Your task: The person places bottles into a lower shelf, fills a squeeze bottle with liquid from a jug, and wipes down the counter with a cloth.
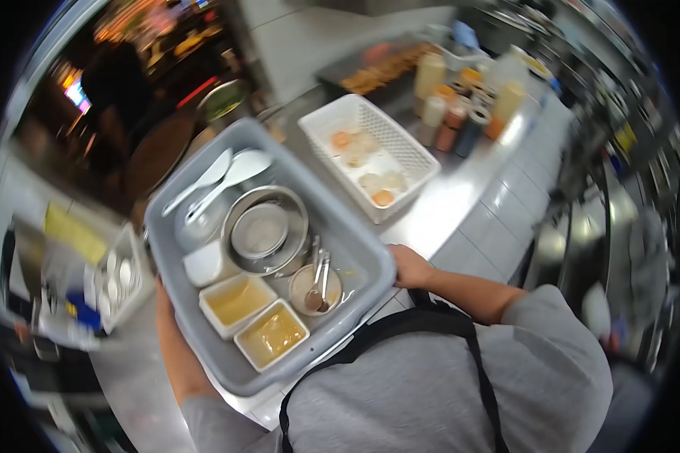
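Observation:
A grey plastic tub (261, 389) is held in front of my body. My right hand (409, 266) is closed on its right edge. My left hand (161, 291) is at the left edge, its fingers mostly hidden by the tub. Inside, two white serving spoons (230, 172) lie near the far end. A steel bowl (300, 219) has a smaller metal bowl (259, 230) nested in it. Nearer me sit a white container (204, 264), two white rectangular dishes (272, 336) with yellowish contents, and a round cup (304, 285) holding metal spoons.
A white perforated basket (321, 140) with eggshell-like pieces stands on the steel counter (449, 208). Several sauce bottles (431, 79) stand beyond it. At left, a white bin (132, 260) holds white spoons. A person (117, 83) is beyond the opening at upper left.

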Motion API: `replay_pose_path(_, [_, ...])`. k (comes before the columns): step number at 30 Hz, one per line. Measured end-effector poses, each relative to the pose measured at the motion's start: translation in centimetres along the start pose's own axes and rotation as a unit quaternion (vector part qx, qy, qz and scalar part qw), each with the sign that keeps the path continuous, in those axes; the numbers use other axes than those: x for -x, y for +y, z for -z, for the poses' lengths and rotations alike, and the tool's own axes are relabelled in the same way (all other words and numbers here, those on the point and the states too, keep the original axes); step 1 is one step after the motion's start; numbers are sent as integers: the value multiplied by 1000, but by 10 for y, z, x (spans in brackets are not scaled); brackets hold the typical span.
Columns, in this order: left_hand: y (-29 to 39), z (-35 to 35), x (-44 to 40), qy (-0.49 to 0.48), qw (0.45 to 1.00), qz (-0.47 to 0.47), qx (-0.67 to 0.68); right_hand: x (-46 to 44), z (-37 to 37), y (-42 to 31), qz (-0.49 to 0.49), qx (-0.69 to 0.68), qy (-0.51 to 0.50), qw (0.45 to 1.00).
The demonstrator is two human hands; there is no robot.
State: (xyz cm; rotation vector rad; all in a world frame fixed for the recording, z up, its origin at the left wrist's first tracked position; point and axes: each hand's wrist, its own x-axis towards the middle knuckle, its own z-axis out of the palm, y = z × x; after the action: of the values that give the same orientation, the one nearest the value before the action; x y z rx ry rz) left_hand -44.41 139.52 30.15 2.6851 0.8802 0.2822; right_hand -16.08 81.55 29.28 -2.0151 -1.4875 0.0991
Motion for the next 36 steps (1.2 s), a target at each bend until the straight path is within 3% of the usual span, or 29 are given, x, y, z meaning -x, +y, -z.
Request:
replay_pose_path(9, [5,-4,50,-38,977,91,189,-1,5,-5,12,-24,23,999])
replay_pose_path(12, [-16,42,98,44,929,237,280,3,-1,7,14,-57,34,998])
replay_pose_path(14, [30,80,136,287,897,180,284,13,10,10,-9,-138,10,990])
replay_pose_path(15, [68,108,160,324,889,126,297,22,19,11,-28,-155,11,987])
replay_pose_path(16, [101,132,179,342,876,132,314,35,33,12,-30,-150,12,988])
replay_pose_path(18, [139,156,198,400,836,58,372,60,57,19,-74,-278,-3,958])
replay_pose_path(20, [237,156,220,429,829,13,359,90,74,42,-69,-283,15,957])
replay_pose_path(21, [369,160,221,363,837,6,409,106,86,50,-92,-315,22,944])
replay_pose_path(22, [320,149,222,355,774,-46,522,121,95,56,-116,-350,27,929])
replay_pose_path(24, [344,111,219,368,746,-103,545,142,113,75,-150,-411,0,899])
replay_pose_path(26, [453,74,205,199,805,-176,530,152,141,88,-121,-446,-13,887])
replay_pose_path(27, [496,44,193,173,808,-176,535,156,166,87,-126,-441,-8,889])
replay_pose_path(29, [578,-16,173,120,814,-174,541,152,210,79,-166,-645,-28,746])
replay_pose_path(31, [678,-40,160,-149,798,-133,568,159,223,96,-177,-712,-49,678])
replay_pose_path(32, [686,-75,153,-227,791,-189,535,160,226,103,-207,-739,-56,638])
replay_pose_path(33, [707,-90,159,-224,824,-180,487,154,233,105,-169,-737,-6,655])
replay_pose_path(35, [731,-99,164,-228,851,-175,439,149,242,127,-252,-681,57,686])
replay_pose_path(36, [735,-95,168,-233,857,-156,432,143,253,137,-297,-673,134,664])
